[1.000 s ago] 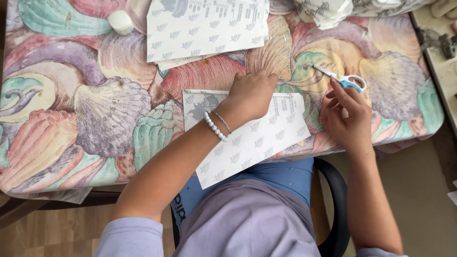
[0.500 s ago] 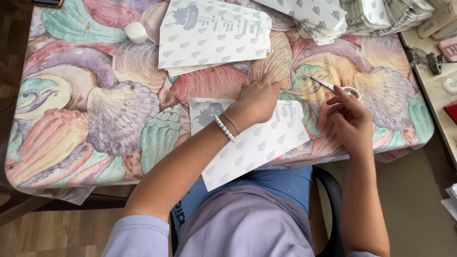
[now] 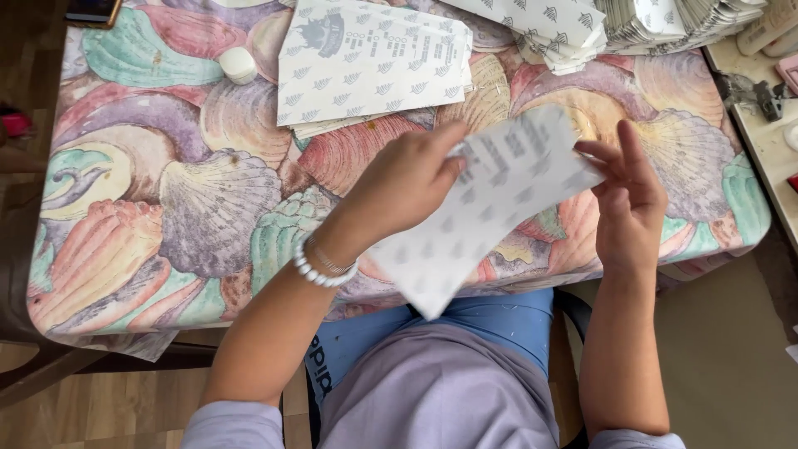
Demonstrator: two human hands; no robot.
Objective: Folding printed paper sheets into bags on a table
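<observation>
Clearly lifted off the worktop [image 3: 125,249]: a patterned white sheet [image 3: 490,199], held tilted above the near edge of the shell-print cloth and blurred by motion. Left hand [image 3: 407,179] closed over the sheet's far left part, grip pinching the paper between thumb and fingers. Right hand [image 3: 628,204] at the sheet's right edge, fingers spread and loose, seemingly only brushing the paper; hard to tell through the blur whether any fingertip really presses it. No scissors to be seen in either hand.

Further off, near the far edge: a flat printed sheet [image 3: 374,58] lying over others, a small white round container [image 3: 238,64] to its left, and a heaped stack of similar sheets [image 3: 665,21] at the far right. Beaded bracelet [image 3: 320,270] on the left wrist.

Risks, as a judgement only: held by one pinch near an end, likely to flop, crease or slip toward the lap if the left grip eases before the right closes. Could also tear at the pinch if tugged sideways. Swinging low, might sweep the loose sheets beneath out of place.
</observation>
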